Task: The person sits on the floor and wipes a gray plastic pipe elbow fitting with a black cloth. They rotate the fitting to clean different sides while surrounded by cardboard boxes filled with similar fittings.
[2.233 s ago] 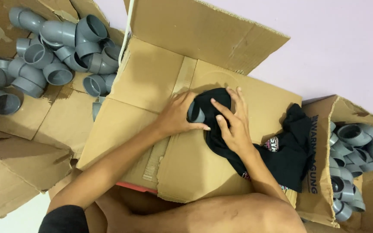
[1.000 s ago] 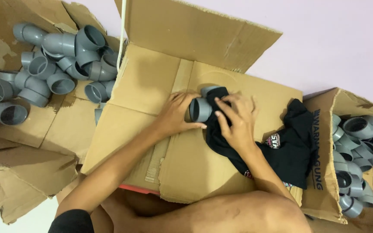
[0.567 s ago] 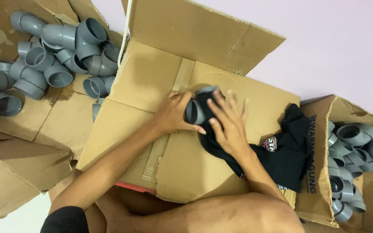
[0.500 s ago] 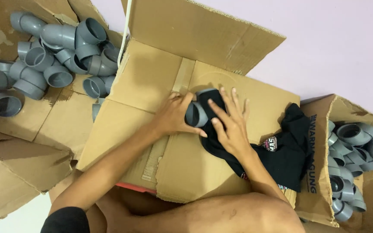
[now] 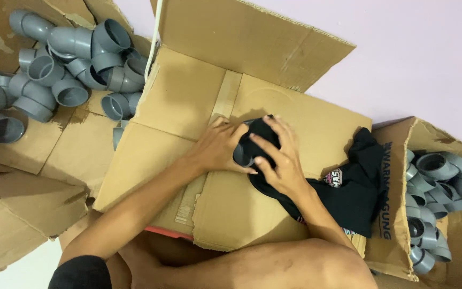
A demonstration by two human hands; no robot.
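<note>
A grey pipe elbow fitting [image 5: 241, 155] lies on a flattened cardboard box [image 5: 188, 107], mostly wrapped in a black cloth [image 5: 348, 192]. My left hand [image 5: 221, 147] grips the fitting's open end from the left. My right hand [image 5: 276, 158] presses the black cloth over the fitting from the right, fingers curled around it. The rest of the cloth trails off to the right across the cardboard. Only a small arc of the fitting's rim shows between my hands.
A pile of several grey pipe fittings [image 5: 70, 64] lies on torn cardboard at the upper left. An open cardboard box [image 5: 397, 203] at the right holds more grey fittings [image 5: 445, 171]. My bare knee [image 5: 274, 267] is at the bottom. A pale pink wall is behind.
The fitting's upper end showed beyond the cloth a moment ago; now the cloth covers it. My right fingers went from spread flat to curled around it, and both hands sit slightly lower.
</note>
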